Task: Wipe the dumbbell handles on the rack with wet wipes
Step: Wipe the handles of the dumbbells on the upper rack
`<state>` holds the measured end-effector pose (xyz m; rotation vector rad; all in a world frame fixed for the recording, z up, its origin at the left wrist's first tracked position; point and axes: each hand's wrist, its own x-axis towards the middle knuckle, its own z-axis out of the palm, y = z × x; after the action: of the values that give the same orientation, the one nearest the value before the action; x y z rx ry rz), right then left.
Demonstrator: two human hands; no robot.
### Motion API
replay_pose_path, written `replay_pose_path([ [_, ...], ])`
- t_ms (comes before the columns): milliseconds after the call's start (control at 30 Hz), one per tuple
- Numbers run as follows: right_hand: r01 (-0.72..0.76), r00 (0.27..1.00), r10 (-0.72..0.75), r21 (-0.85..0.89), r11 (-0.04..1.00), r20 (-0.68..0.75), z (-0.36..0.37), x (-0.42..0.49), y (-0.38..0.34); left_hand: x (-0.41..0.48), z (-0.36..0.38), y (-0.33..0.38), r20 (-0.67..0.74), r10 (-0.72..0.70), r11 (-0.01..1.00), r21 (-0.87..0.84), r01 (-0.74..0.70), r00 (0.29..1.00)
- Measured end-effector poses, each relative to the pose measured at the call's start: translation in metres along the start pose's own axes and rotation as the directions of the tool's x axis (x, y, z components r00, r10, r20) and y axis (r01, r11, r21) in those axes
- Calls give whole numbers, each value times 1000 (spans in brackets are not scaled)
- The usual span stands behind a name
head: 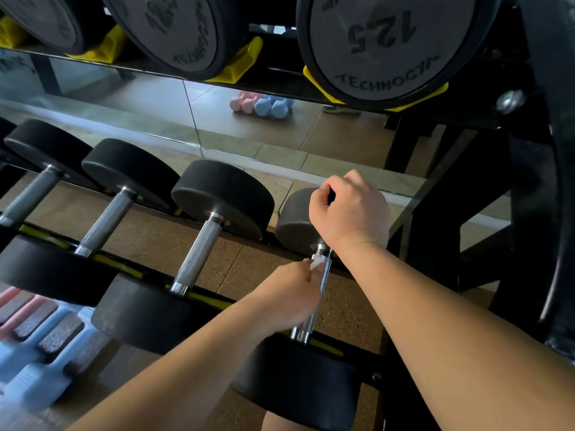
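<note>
Near head (295, 387): black, round, lay lowest in the frame right of centre, on the rack's front rail.
Left hand (287, 295): reached in from the lower left, fingers clenched round the handle of the rightmost dumbbell, pressing a wet wipe to it.
Wet wipe (318, 263): white, small, bunched at the fingertips, wrapped against the upper part of the handle, close to the far collar.
Handle (306, 325): chrome, ran from the near head up and slightly right to the far head; bare metal showed below the left hand.
Right hand (350, 209): crossed above the left forearm from the lower right, lay on top of the far head with fingers curled; could not tell whether it clasped the head or merely rested there as a fist.
Far head (292, 225): black, partly covered by the right hand.
Neighbouring dumbbells (199, 256): three more, same black heads and knurled steel handles, lined up leftward on the same tier.
Pastel dumbbells (37, 353): blue and pink, blurred, in the lower left corner.
Rack (435, 231): black frame with yellow strips along the rails, upright at right.
Floor (174, 244): brown, speckled, seen between the rails.
Mirror (155, 107): behind the rack, showed tiled floor and a pink and blue cluster of small dumbbells.
Upper tier dumbbells (389, 42): large heads across the top of the frame, the right one marked 12.5, seated in yellow cradles (239, 66).
</note>
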<state>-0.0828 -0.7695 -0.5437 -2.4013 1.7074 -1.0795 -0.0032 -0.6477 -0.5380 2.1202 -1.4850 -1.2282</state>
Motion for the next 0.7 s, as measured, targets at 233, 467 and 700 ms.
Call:
replay_pose_path([
  [233,-18,1000,18,-9,1000,-4,1,0,1,-21,-12,-6,-108,91,989,130,-76,990],
  [467,-26,1000,26,-1,1000,-5,1,1,0,-10,-6,-19,-10,-80,991,106,81,997],
  [700,-43,999,43,3,999,-14,4,1,0,-27,-9,-5,-60,72,997,41,-69,996],
])
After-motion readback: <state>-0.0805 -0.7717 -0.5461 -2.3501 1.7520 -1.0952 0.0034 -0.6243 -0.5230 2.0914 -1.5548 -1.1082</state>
